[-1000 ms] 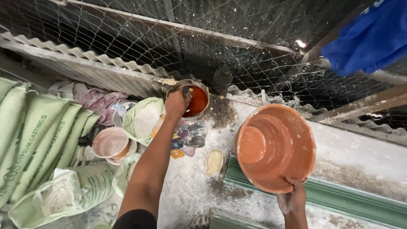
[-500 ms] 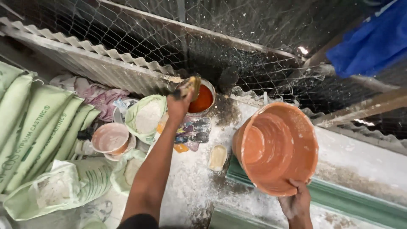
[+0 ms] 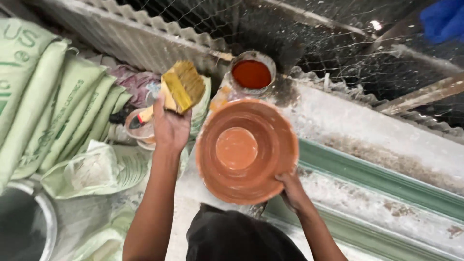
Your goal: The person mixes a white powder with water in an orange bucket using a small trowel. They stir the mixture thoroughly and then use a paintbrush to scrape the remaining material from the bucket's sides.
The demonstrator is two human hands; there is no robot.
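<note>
- The left hand (image 3: 170, 126) is closed around the handle of a wide flat paintbrush with yellowish bristles (image 3: 182, 87), raised with the bristles up, above the pale dusty surface (image 3: 348, 121).
- The right hand (image 3: 290, 189) grips the lower rim of a round terracotta clay pot (image 3: 246, 151), tilted so its inside faces up (the flat bottom looks lighter than the walls).
- Just beyond the pot's far rim stands a small round tin of red-orange paint (image 3: 252, 73), against the wire mesh (image 3: 299, 29).
- Pale green woven sacks (image 3: 53, 106) lean in a row on the left, near the brush hand.
- A green painted edge (image 3: 377, 176) runs along the surface to the right of the pot.
</note>
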